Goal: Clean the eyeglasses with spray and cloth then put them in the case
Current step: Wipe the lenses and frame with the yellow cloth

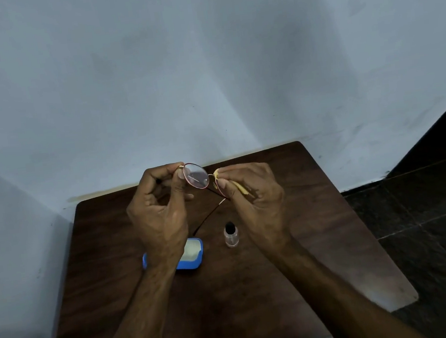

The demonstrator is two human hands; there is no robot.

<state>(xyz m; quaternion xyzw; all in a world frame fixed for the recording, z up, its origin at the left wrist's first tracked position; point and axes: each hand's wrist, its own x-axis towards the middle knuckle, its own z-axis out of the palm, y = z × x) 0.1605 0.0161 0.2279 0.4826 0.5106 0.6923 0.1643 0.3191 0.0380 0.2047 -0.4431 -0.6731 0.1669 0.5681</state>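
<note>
The eyeglasses (196,176) hang above the bench (332,212), long axis left to right. The left hand (159,204) pinches the left rim; the right hand (252,190) pinches the yellow cloth (239,186) over the right lens. The open case (191,253) lies nearer, below the left hand.

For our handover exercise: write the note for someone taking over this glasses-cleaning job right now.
Left hand: pinches the eyeglasses at the outer rim of one lens, above the table.
Right hand: presses the yellow cloth on the other lens.
Spray bottle stands on the table, cap on; blue case lies open beside it.
Done: wiping is under way; spraying cannot be told.
Left: finish wiping, fold the temples, put the glasses in the case.
</note>
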